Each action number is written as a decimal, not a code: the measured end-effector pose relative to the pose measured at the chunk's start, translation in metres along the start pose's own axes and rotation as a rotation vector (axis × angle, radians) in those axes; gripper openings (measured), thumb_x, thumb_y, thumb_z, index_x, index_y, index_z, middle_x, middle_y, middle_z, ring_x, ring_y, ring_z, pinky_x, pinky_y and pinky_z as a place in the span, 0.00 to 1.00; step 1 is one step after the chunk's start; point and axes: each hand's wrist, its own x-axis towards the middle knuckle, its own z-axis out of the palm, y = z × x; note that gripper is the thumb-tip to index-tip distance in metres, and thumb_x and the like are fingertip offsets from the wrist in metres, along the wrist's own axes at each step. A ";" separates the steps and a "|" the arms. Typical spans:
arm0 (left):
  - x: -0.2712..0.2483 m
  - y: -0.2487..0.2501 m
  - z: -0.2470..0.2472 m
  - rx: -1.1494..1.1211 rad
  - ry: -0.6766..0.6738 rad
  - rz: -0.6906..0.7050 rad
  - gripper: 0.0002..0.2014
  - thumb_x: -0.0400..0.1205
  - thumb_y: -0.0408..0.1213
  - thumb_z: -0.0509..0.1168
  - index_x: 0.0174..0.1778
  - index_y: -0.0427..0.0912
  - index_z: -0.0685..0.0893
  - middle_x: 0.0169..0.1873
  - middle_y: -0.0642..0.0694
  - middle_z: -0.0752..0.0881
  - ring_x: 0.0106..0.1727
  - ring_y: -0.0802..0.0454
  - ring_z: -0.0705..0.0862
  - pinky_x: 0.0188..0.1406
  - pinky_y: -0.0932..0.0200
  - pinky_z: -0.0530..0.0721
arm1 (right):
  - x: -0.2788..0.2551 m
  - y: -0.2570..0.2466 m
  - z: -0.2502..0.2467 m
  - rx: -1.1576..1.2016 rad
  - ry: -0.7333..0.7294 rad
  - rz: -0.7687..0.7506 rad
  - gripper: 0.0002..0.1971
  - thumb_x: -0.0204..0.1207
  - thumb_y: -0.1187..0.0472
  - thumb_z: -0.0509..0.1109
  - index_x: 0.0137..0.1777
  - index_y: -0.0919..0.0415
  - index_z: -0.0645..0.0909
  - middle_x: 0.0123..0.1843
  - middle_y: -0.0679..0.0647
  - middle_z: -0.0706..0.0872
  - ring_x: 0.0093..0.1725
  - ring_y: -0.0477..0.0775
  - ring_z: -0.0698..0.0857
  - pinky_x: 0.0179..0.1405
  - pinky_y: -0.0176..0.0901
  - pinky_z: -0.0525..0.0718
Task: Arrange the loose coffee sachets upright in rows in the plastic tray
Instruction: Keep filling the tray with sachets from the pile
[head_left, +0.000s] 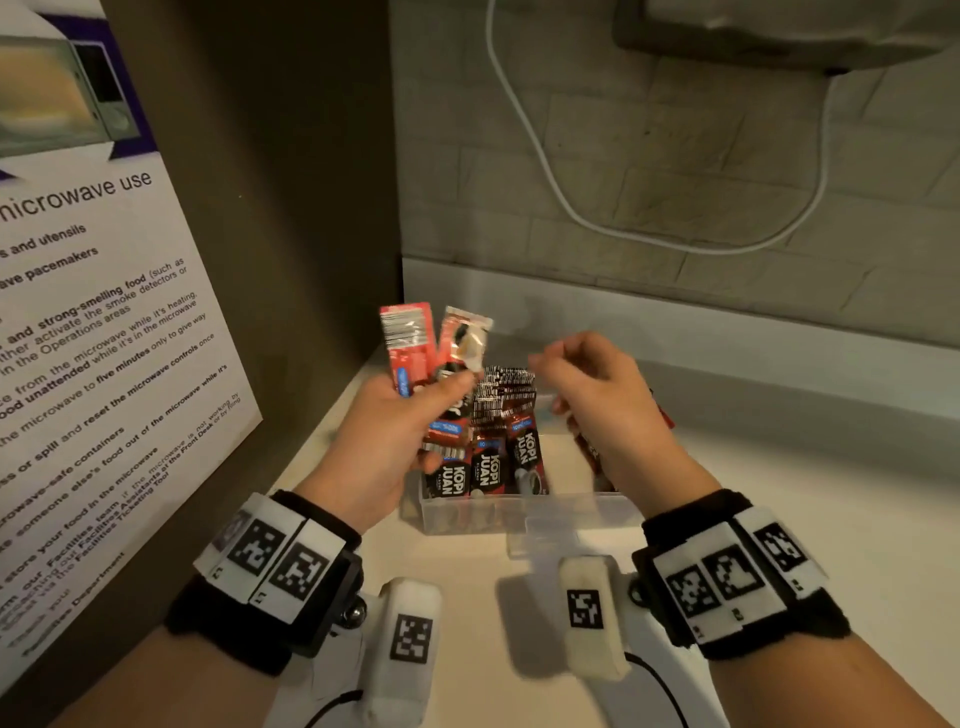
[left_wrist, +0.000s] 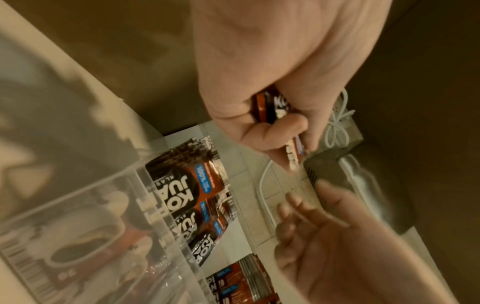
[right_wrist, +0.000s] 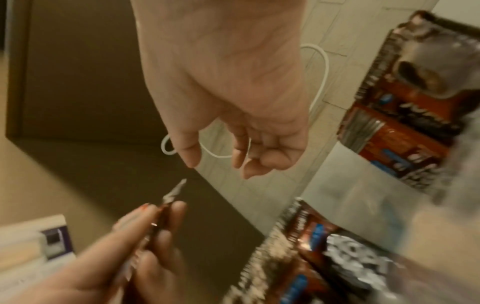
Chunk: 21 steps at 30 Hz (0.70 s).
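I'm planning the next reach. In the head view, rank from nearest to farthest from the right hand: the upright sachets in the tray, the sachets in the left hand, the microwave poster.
1. Upright sachets in the tray: just left of and below the right hand.
2. Sachets in the left hand: further left, raised above the plastic tray, gripped by the left hand.
3. Microwave poster: on the far left wall.

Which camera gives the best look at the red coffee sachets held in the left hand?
The head view: both red coffee sachets fan above the left hand. The left wrist view shows only an edge between fingers; the right wrist view shows them blurred, edge-on.
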 end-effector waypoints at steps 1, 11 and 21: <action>-0.002 0.000 0.004 0.062 -0.069 0.012 0.01 0.79 0.38 0.70 0.44 0.47 0.86 0.30 0.50 0.87 0.24 0.59 0.81 0.14 0.68 0.69 | -0.003 -0.009 -0.001 0.066 -0.051 0.002 0.10 0.74 0.56 0.74 0.51 0.58 0.80 0.40 0.51 0.83 0.31 0.46 0.78 0.26 0.34 0.73; 0.000 0.002 0.004 -0.015 -0.088 0.005 0.10 0.68 0.26 0.75 0.42 0.39 0.84 0.25 0.49 0.85 0.24 0.58 0.80 0.13 0.70 0.70 | -0.007 -0.022 -0.022 0.156 -0.097 0.017 0.07 0.74 0.74 0.71 0.38 0.63 0.79 0.29 0.57 0.84 0.22 0.47 0.79 0.24 0.39 0.69; 0.005 0.002 0.012 -0.008 0.061 0.130 0.03 0.75 0.34 0.74 0.42 0.44 0.88 0.26 0.50 0.84 0.26 0.56 0.76 0.17 0.68 0.72 | -0.006 -0.012 -0.015 -0.294 -0.246 -0.083 0.07 0.66 0.73 0.79 0.43 0.70 0.86 0.38 0.64 0.90 0.31 0.50 0.85 0.34 0.40 0.83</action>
